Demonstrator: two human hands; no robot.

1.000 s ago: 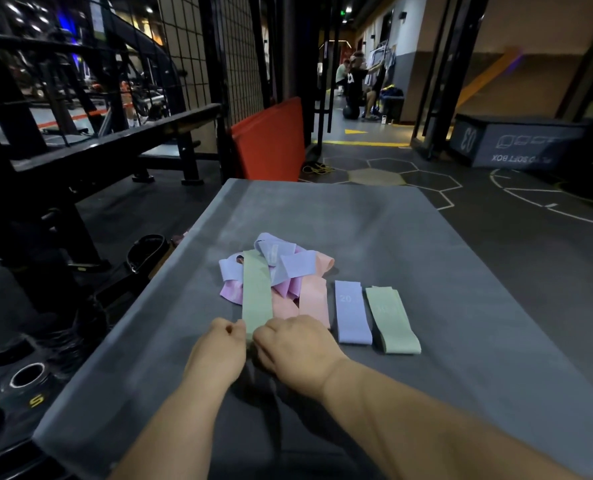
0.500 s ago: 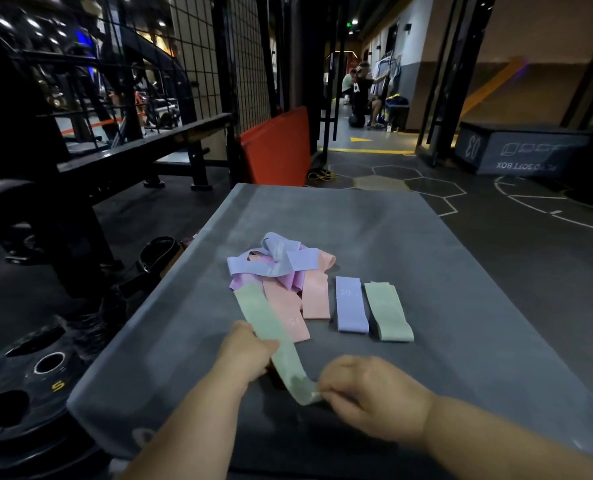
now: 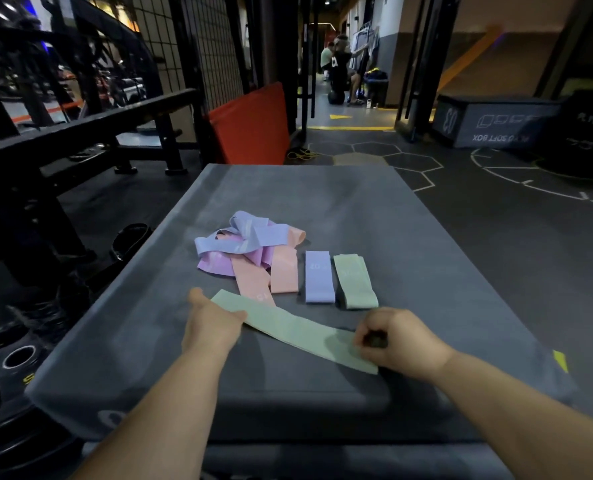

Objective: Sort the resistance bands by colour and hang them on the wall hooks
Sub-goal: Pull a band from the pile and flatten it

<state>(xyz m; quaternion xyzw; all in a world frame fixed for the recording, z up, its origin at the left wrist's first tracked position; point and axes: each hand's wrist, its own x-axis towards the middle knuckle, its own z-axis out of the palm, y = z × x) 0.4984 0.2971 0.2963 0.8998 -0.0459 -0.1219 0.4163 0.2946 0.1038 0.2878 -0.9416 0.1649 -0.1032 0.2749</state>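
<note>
A pale green resistance band point(image 3: 298, 329) lies stretched flat across the near part of the grey padded box top point(image 3: 426, 258). My left hand point(image 3: 210, 323) holds its left end and my right hand point(image 3: 395, 339) pinches its right end. Behind it sits a tangled pile of blue bands point(image 3: 243, 235), a purple band point(image 3: 215, 265) and pink bands point(image 3: 281, 268). To the right of the pile, a folded blue band point(image 3: 318, 276) and a folded green band point(image 3: 354, 280) lie side by side. No wall hooks are in view.
A black rack and bench point(image 3: 80, 123) stand at the left, with weight plates point(image 3: 14, 362) on the floor below. A red mat point(image 3: 253, 124) leans behind the box. A grey soft box point(image 3: 496, 123) sits at the far right. People stand in the corridor point(image 3: 340, 67).
The green band has come out of the pile toward me. My hands have moved apart, the right hand going right, so the band now lies flat and slanted.
</note>
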